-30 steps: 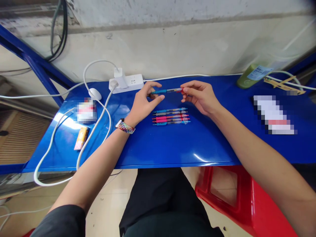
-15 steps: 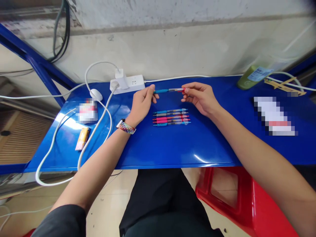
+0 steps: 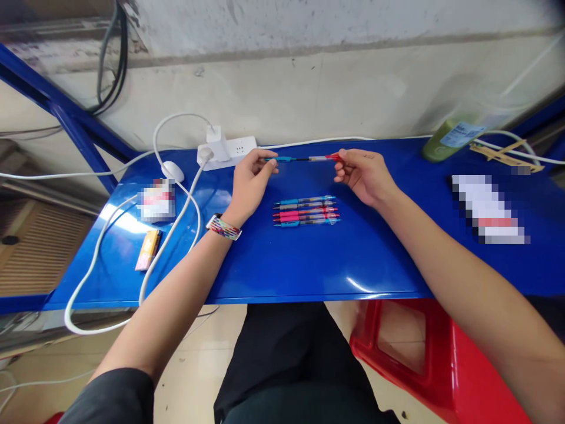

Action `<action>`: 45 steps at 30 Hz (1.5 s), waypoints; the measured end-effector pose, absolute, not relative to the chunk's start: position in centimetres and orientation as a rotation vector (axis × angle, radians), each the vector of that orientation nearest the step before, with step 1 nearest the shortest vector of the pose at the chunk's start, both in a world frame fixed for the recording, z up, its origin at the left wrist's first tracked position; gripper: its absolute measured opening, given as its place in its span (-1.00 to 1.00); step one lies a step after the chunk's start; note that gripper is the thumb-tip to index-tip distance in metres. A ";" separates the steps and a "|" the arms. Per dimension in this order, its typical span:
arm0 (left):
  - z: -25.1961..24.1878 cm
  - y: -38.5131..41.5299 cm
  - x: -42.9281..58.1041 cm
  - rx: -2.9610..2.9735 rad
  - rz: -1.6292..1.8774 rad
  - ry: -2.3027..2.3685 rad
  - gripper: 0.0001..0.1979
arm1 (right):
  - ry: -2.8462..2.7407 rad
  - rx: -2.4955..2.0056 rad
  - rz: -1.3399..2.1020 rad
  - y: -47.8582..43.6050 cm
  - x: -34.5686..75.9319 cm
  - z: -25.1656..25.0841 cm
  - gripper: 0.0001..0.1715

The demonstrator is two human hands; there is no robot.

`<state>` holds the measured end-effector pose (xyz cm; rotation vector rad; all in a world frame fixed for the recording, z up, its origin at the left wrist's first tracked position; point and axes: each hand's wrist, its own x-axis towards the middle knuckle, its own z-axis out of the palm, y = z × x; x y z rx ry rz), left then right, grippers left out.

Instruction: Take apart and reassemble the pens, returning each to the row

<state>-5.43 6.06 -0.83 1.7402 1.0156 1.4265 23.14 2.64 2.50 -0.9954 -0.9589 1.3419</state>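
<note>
My left hand [image 3: 253, 179] pinches the blue front part [image 3: 285, 159] of a pen. My right hand [image 3: 364, 174] grips the pen's clear barrel [image 3: 318, 158] near its red end. Between these two parts a thin dark refill [image 3: 302, 159] shows, so the pen is drawn apart lengthwise above the table. Below it several pens [image 3: 304, 211] lie side by side on the blue table [image 3: 309, 259]. Their grips are blue, grey and pinkish red, and their points face left.
A white power strip [image 3: 241, 148] with plugs and looping white cables stands at the back left. On the left lie a white mouse [image 3: 173, 171] and a small yellow-orange box [image 3: 148, 249]. A green drink cup [image 3: 445, 138] and a blurred-out item [image 3: 489, 209] are on the right.
My hands have moved apart, the left one leftward and the right one rightward. The pen's front part and barrel have separated, baring the dark refill between them.
</note>
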 end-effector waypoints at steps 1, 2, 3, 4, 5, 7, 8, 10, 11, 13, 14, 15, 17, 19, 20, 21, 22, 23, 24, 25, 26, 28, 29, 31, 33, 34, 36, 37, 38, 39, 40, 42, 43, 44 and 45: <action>-0.9 6.2 -5.5 1.735 1.430 1.016 -0.86 | -0.948 -1.004 1.338 2.7 23.2 2.5 -0.65; -1.0 6.3 -5.6 1.731 1.433 1.013 -0.87 | -0.939 -1.016 1.332 2.7 23.2 2.6 -0.65; -1.0 6.4 -5.6 1.729 1.436 1.007 -0.88 | -0.933 -1.028 1.325 2.7 23.2 2.6 -0.65; -1.0 6.4 -5.6 1.729 1.438 0.999 -0.88 | -0.928 -1.039 1.318 2.7 23.3 2.6 -0.65; -1.0 6.4 -5.7 1.730 1.439 0.994 -0.89 | -0.925 -1.046 1.310 2.7 23.3 2.7 -0.64; -1.1 6.4 -5.7 1.733 1.439 0.994 -0.88 | -0.923 -1.055 1.300 2.7 23.3 2.7 -0.64; -1.1 6.5 -5.7 1.734 1.439 0.996 -0.87 | -0.926 -1.058 1.293 2.7 23.3 2.7 -0.65; -1.1 6.5 -5.7 1.735 1.442 0.994 -0.86 | -0.941 -1.066 1.269 2.8 23.4 2.6 -0.71; -1.2 6.6 -5.8 1.737 1.445 0.990 -0.85 | -0.950 -1.070 1.255 2.8 23.4 2.6 -0.75; -1.2 6.7 -5.8 1.740 1.451 0.984 -0.84 | -0.961 -1.068 1.230 2.9 23.5 2.5 -0.84; -1.2 6.7 -5.9 1.742 1.452 0.985 -0.83 | -0.961 -1.062 1.223 3.0 23.5 2.4 -0.87; -1.2 6.7 -5.9 1.743 1.453 0.988 -0.83 | -0.960 -1.056 1.218 3.0 23.6 2.3 -0.90; -1.1 6.6 -5.8 1.741 1.454 0.998 -0.82 | -0.957 -1.047 1.216 3.1 23.6 2.3 -0.90; -1.0 6.5 -5.8 1.729 1.455 1.009 -0.82 | -0.957 -1.047 1.218 3.2 23.6 2.2 -0.89; -0.9 6.4 -5.7 1.723 1.454 1.015 -0.81 | -0.956 -1.051 1.219 3.2 23.7 2.2 -0.89; -0.8 6.3 -5.7 1.718 1.452 1.023 -0.81 | -0.955 -1.056 1.221 3.2 23.7 2.2 -0.90; -0.8 6.3 -5.6 1.715 1.449 1.031 -0.81 | -0.951 -1.063 1.223 3.2 23.7 2.2 -0.91; -0.7 6.3 -5.6 1.713 1.448 1.037 -0.81 | -0.945 -1.072 1.225 3.2 23.7 2.1 -0.92; -0.7 6.2 -5.5 1.711 1.449 1.041 -0.82 | -0.938 -1.081 1.225 3.2 23.8 2.1 -0.93; -0.6 6.2 -5.5 1.707 1.452 1.045 -0.82 | -0.931 -1.089 1.225 3.3 23.8 2.1 -0.92; -0.6 6.2 -5.5 1.701 1.454 1.048 -0.82 | -0.924 -1.096 1.223 3.3 23.8 2.1 -0.92; -0.5 6.1 -5.4 1.689 1.455 1.052 -0.82 | -0.911 -1.107 1.221 3.3 23.9 2.2 -0.93; -0.5 6.1 -5.4 1.688 1.453 1.054 -0.82 | -0.907 -1.109 1.221 3.3 23.8 2.2 -0.93; -0.3 5.8 -5.3 1.700 1.437 1.046 -0.82 | -0.907 -1.111 1.227 3.2 23.7 2.3 -0.94; -0.1 5.4 -5.2 1.737 1.387 1.025 -0.83 | -0.939 -1.100 1.258 2.9 23.5 2.5 -0.93; 0.0 5.2 -5.1 1.757 1.355 1.009 -0.83 | -0.965 -1.088 1.282 2.8 23.3 2.5 -0.92; 0.1 4.8 -4.9 1.777 1.315 0.981 -0.85 | -1.014 -1.056 1.328 2.5 23.0 2.5 -0.86; 0.2 4.7 -4.9 1.782 1.310 0.976 -0.87 | -1.032 -1.041 1.341 2.3 22.8 2.5 -0.81; 0.2 4.6 -4.8 1.787 1.314 0.978 -0.87 | -1.042 -1.030 1.344 2.2 22.6 2.5 -0.78; 0.3 4.6 -4.8 1.797 1.318 0.989 -0.80 | -1.049 -1.023 1.340 2.1 22.5 2.5 -0.75; 0.4 4.5 -4.7 1.815 1.314 1.007 -0.68 | -1.055 -1.018 1.337 2.0 22.4 2.5 -0.73; 0.5 4.5 -4.7 1.857 1.291 1.042 -0.50 | -1.063 -1.010 1.339 2.0 22.2 2.5 -0.71; 0.6 4.4 -4.7 1.868 1.285 1.047 -0.47 | -1.063 -1.008 1.345 2.0 22.2 2.5 -0.71; 0.6 4.4 -4.7 1.872 1.285 1.038 -0.50 | -1.059 -1.005 1.352 2.0 22.3 2.5 -0.72; 0.6 4.3 -4.7 1.871 1.290 1.019 -0.58 | -1.053 -1.003 1.357 2.0 22.3 2.6 -0.74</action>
